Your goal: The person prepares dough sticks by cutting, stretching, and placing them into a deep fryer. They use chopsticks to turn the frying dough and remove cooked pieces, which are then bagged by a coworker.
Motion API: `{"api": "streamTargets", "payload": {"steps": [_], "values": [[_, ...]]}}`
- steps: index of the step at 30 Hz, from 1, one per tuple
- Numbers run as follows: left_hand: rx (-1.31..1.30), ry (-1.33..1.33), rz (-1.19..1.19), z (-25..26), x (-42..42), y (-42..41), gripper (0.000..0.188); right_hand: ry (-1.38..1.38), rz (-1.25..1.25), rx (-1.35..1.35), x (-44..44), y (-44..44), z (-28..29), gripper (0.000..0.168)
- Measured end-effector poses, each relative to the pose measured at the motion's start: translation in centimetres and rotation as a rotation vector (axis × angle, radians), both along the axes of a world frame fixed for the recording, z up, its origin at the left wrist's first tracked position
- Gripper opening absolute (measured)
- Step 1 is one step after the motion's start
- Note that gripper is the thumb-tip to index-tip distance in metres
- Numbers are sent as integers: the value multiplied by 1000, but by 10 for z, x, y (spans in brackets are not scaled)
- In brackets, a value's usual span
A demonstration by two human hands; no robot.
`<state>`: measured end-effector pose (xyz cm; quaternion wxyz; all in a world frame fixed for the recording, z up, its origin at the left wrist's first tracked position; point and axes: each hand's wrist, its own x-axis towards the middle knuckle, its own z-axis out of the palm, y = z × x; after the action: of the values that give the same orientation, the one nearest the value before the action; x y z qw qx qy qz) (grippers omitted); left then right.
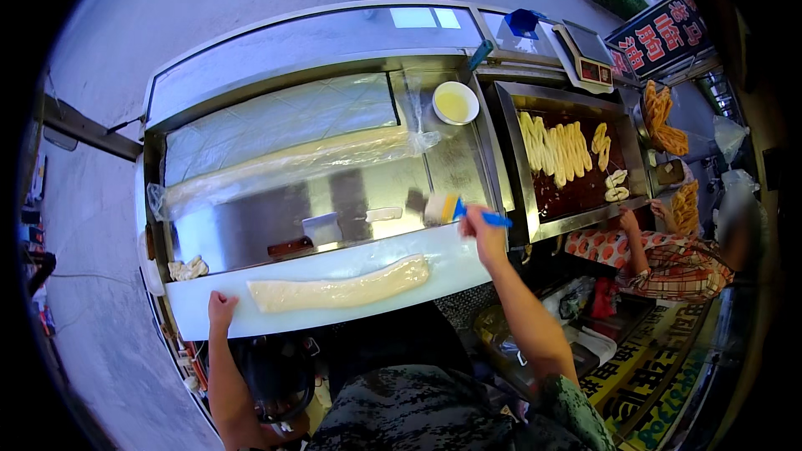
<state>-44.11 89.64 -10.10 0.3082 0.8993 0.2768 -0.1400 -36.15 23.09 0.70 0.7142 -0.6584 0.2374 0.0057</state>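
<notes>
A long flat strip of dough (338, 285) with a glossy surface lies on the white cutting board (457, 257). My right hand (482, 232) grips the blue handle of a wide pastry brush (446, 208), whose bristles point left over the board's far edge. My left hand (223, 308) is curled at the board's left end, left of the dough; whether its fingers hold anything is not clear. Beyond the board lie a dough cutter with a wooden handle (291, 247), a small white strip (384, 214) and a dough scrap (188, 268). A white bowl (455, 103) holds yellowish liquid.
Plastic film covers a long dough roll (294, 160) on the metal counter. At the right, dough sticks float in a fryer (579, 200) of dark oil, with a co-worker (677, 263) beside it. Fried sticks (661, 119) and a scale (586, 62) stand near. People are outside beyond the glass.
</notes>
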Motion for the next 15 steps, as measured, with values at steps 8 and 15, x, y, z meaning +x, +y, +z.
{"api": "streamTargets", "payload": {"steps": [8,15], "values": [[-99,101,155,23,17,-13,35,-202,-493,528,225,-40,-33,42],[-82,157,132,17,24,-17,35,-66,-297,526,157,-47,-75,43]]}}
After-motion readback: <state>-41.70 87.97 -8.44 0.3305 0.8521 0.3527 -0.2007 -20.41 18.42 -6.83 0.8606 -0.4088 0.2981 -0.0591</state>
